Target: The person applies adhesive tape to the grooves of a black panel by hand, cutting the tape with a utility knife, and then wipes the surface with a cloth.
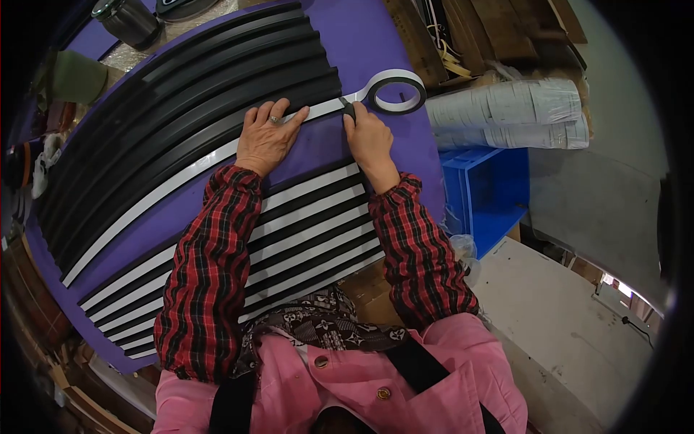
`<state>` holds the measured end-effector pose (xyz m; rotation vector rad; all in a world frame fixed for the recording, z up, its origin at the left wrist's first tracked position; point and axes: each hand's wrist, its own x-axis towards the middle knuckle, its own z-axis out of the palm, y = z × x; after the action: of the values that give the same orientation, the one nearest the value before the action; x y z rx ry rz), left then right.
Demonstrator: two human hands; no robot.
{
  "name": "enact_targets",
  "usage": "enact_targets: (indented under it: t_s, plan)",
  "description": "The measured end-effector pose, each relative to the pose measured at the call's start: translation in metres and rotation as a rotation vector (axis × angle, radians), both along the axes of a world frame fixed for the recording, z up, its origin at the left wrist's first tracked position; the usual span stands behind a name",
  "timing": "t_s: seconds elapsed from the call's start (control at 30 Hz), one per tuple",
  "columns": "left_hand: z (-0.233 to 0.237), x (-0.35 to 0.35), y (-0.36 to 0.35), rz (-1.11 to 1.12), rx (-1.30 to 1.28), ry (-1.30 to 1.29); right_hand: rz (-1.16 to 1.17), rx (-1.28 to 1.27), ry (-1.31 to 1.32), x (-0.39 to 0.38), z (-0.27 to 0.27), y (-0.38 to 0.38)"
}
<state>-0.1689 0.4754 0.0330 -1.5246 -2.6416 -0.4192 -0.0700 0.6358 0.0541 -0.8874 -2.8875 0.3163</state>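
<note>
Long black strips [217, 79] lie side by side on a purple table surface [361, 36]. White tape [181, 173] runs along the strip nearest me and leads to a tape roll [396, 92] beyond the strips' right end. My left hand [267, 135] presses on the tape with its fingers spread. At the strip's right end, my right hand [370, 143] is closed around a small dark cutting tool [348, 108], whose tip touches the tape. Closer to my body lie several black strips with white tape on them [311, 231].
A blue crate [499, 192] stands right of the table, below plastic-wrapped white rolls [513, 108]. Brown cardboard [499, 32] is piled at the back right. A dark jar [126, 22] and a green container [78, 76] stand at the back left.
</note>
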Motion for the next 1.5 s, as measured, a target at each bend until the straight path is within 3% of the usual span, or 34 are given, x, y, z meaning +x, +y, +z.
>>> enact_targets:
  t_s: [0.13, 0.23, 0.33, 0.47, 0.57, 0.63, 0.7, 0.73, 0.8, 0.83, 0.93, 1.0, 1.07, 1.13, 1.23, 1.3, 1.37, 1.43, 1.5]
  plan:
    - [-0.002, 0.0, 0.0, 0.015, 0.032, 0.033, 0.01, -0.017, -0.109, 0.001, 0.011, -0.001]
    - [0.0, -0.001, -0.001, 0.006, 0.055, 0.028, 0.175, -0.042, -0.304, 0.011, 0.03, 0.014]
    - [0.002, -0.001, 0.0, 0.009, -0.004, -0.045, 0.09, 0.002, 0.15, -0.023, 0.052, 0.02]
    - [0.002, -0.001, -0.001, 0.003, 0.041, 0.009, 0.059, 0.076, 0.234, -0.107, 0.031, 0.036]
    - [-0.005, -0.002, -0.002, -0.015, 0.098, 0.047, 0.257, 0.206, 0.541, -0.101, 0.005, 0.043]
    - [-0.005, -0.003, -0.001, -0.013, 0.09, 0.037, 0.043, -0.404, 0.254, -0.045, 0.045, 0.024]
    - [-0.005, -0.002, -0.001, -0.003, 0.082, 0.019, -0.261, -0.839, 0.272, 0.003, 0.034, 0.014]
    - [-0.005, -0.004, -0.001, -0.004, 0.071, 0.025, -0.261, -0.836, 0.265, 0.004, 0.026, 0.018]
    - [-0.004, -0.002, -0.001, -0.014, 0.058, 0.035, -0.242, -0.286, 0.571, -0.004, 0.0, 0.03]
    - [-0.002, -0.002, -0.002, -0.016, 0.048, 0.034, -0.146, -0.44, 0.667, -0.021, -0.022, 0.052]
    - [0.0, -0.002, -0.001, -0.016, 0.001, 0.019, -0.336, -1.295, 0.782, -0.056, 0.005, 0.056]
    - [-0.004, -0.004, 0.0, -0.021, 0.051, 0.037, -0.097, -1.488, 1.11, -0.054, 0.038, 0.027]
    - [-0.003, -0.002, -0.001, -0.015, 0.096, 0.023, 0.279, -1.186, 1.319, -0.04, 0.108, -0.006]
    - [-0.004, -0.004, 0.0, -0.028, 0.134, 0.012, 0.247, -0.975, 1.255, -0.043, 0.141, -0.024]
    - [0.006, -0.005, -0.02, 0.023, 0.39, -0.056, 0.276, -0.852, 0.714, -0.065, 0.093, -0.04]
    - [0.005, -0.015, -0.088, 0.27, 0.359, -0.017, 0.547, -0.331, 0.285, -0.068, 0.051, -0.06]
    - [-0.001, -0.023, -0.155, 0.611, 0.367, 0.136, 0.677, -0.025, 0.189, -0.067, 0.027, -0.084]
    - [-0.01, -0.027, -0.233, 0.744, 0.238, 0.242, 0.657, 0.119, 0.108, -0.066, 0.005, -0.089]
    - [0.004, -0.018, -0.253, 0.645, 0.142, 0.187, 0.599, 0.005, -0.071, -0.061, 0.012, -0.085]
